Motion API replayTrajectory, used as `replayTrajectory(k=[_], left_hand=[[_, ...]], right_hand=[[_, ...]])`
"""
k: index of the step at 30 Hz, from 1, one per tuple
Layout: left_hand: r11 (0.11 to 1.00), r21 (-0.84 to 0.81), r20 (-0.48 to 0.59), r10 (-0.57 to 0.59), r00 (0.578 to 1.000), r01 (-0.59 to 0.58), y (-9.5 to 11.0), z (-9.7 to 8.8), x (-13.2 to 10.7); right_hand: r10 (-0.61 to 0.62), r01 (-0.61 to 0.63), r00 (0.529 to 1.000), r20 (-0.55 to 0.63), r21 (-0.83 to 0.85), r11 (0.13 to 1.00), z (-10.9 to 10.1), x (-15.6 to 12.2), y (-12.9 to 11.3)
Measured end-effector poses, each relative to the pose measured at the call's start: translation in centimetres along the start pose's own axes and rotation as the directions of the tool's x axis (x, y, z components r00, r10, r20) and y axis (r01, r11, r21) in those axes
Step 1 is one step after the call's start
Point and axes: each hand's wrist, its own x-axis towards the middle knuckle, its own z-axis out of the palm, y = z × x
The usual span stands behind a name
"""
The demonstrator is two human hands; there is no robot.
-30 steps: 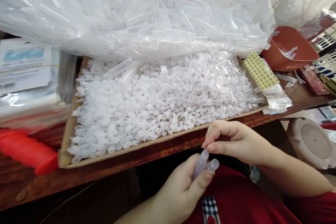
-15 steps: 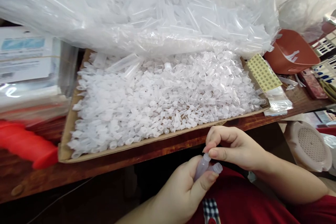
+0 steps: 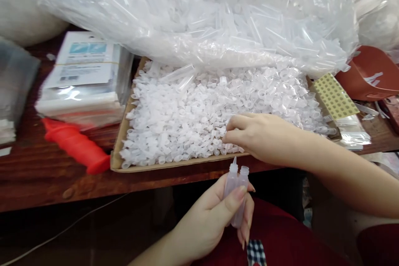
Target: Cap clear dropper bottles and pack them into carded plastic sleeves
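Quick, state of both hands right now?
Left hand: closed, holding two small bottles, one with a pointed tip fitted.
Right hand: fingers bent at the small white parts; can't tell whether it grips one.

Bottles (image 3: 230, 187) translucent pale lilac, nozzle tip (image 3: 235, 161) whitish; small plastic parts (image 3: 174, 120) milky white at tray left, going clearer at right, cardboard tray (image 3: 117, 149) tan, big bag (image 3: 199, 48) clear with white glare streaks. Tabletop (image 3: 46, 183) dark red-brown with wood grain, ribbed grip (image 3: 75, 143) solid bright red, top packet card (image 3: 85, 60) white with light-blue block and dark print, sticker sheet (image 3: 336, 96) yellow with rows of grey-olive dots, bin (image 3: 370, 70) terracotta. Garment (image 3: 280, 232) deep red, fabric patch (image 3: 256, 251) dark-and-white check, cable (image 3: 77, 220) off-white.
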Motion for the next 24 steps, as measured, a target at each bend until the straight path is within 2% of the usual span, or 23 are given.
replayTrajectory(k=[4,7,11,13,16,18,24], left_hand=[[0.991,-0.133,0.064,-0.013,0.998,0.021,0.0,-0.2,0.1],[0.986,-0.162,0.058,-0.036,0.998,0.045,0.3,0.0,0.1],[0.989,-0.147,0.008,-0.030,1.000,0.031,0.7,0.2,0.2],[0.994,-0.108,0.007,-0.024,1.000,0.025,0.6,0.1,0.3],[1.000,-0.011,0.037,-0.028,0.999,0.029,0.5,-0.1,0.5],[0.996,0.077,0.034,-0.042,0.999,0.039,0.4,0.0,0.6],[0.944,0.315,-0.021,-0.098,0.995,0.100,0.3,0.7,0.8]], right_hand=[[-0.033,0.033,0.996,0.087,0.008,0.999,0.1,2.1,1.1],[-0.043,0.041,0.994,0.103,0.019,0.999,0.2,2.4,1.4],[0.026,-0.024,1.000,-0.016,0.079,0.997,-0.8,0.6,1.7],[-0.004,0.011,0.999,-0.040,0.186,0.983,-1.3,-1.1,2.0],[-0.130,0.113,0.991,0.017,0.391,0.913,-1.6,-3.5,2.2],[-0.170,0.127,0.984,0.043,0.492,0.861,-1.5,-4.7,2.2],[-0.113,0.068,0.993,0.036,0.613,0.787,-0.7,-6.6,2.4]])
